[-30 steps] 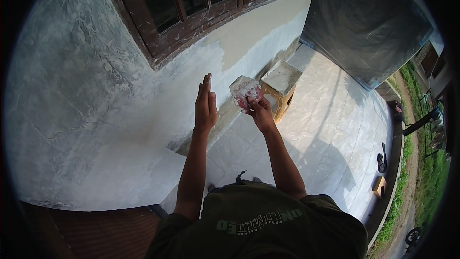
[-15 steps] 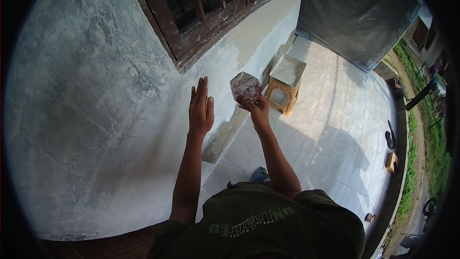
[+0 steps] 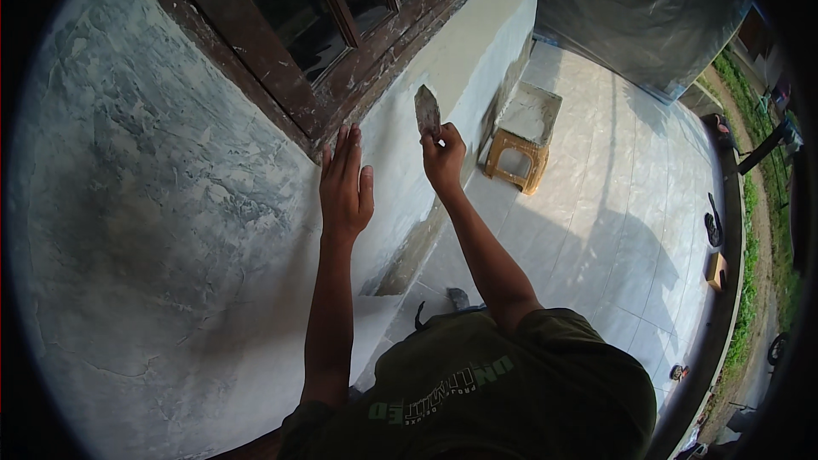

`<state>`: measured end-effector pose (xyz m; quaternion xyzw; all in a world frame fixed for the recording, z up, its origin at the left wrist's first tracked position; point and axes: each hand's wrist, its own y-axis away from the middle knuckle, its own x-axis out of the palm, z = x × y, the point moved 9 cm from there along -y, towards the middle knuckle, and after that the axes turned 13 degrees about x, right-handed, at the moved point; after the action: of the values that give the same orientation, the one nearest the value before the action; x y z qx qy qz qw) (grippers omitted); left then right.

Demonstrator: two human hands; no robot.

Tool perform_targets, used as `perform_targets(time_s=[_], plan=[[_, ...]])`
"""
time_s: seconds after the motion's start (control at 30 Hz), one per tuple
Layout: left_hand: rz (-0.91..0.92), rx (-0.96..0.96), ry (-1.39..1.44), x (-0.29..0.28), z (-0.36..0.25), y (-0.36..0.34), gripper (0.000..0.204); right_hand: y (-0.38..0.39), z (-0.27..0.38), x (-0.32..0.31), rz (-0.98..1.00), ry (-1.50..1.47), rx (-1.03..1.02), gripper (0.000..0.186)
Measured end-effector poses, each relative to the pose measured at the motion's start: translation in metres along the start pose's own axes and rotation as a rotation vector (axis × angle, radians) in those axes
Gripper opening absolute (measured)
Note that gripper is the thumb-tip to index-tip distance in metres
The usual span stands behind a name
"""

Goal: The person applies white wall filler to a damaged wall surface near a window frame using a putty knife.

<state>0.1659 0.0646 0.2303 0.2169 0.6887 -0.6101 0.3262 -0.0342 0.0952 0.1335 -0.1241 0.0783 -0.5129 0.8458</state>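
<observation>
My left hand (image 3: pixel 342 187) is open, fingers stretched out, held flat at the whitened, mottled wall (image 3: pixel 128 230) just below the brown wooden window frame (image 3: pixel 302 94); whether it touches the wall I cannot tell. My right hand (image 3: pixel 443 162) is closed on a flat, putty-smeared scraper (image 3: pixel 426 106), raised edge-on close to the wall right of my left hand. Beyond it, a tray of white putty (image 3: pixel 532 111) rests on a yellow stool (image 3: pixel 515 166) beside the wall.
Pale tiled floor (image 3: pixel 596 213) extends right to a curb (image 3: pixel 728 332) with grass beyond. A dark plastic sheet (image 3: pixel 630 8) hangs at the back. A small box (image 3: pixel 717 271) and dark items (image 3: pixel 712 221) lie along the floor's right edge.
My left hand has moved a little left and up toward the window frame. My right hand has risen, and the scraper turned from face-on to edge-on, nearer the wall.
</observation>
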Motion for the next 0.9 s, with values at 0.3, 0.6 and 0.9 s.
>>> perform_targets(time_s=[0.3, 0.6, 0.9], plan=[[0.074, 0.004, 0.034, 0.036, 0.029, -0.019, 0.050, -0.033, -0.026, 0.029, -0.002, -0.038, 0.086, 0.012], [0.139, 0.054, -0.007, 0.049, 0.042, -0.041, 0.051, -0.050, -0.038, 0.028, -0.108, -0.031, 0.092, 0.012], [0.179, 0.073, -0.040, 0.059, 0.045, -0.050, 0.050, -0.061, -0.038, 0.029, -0.157, 0.050, 0.075, 0.013]])
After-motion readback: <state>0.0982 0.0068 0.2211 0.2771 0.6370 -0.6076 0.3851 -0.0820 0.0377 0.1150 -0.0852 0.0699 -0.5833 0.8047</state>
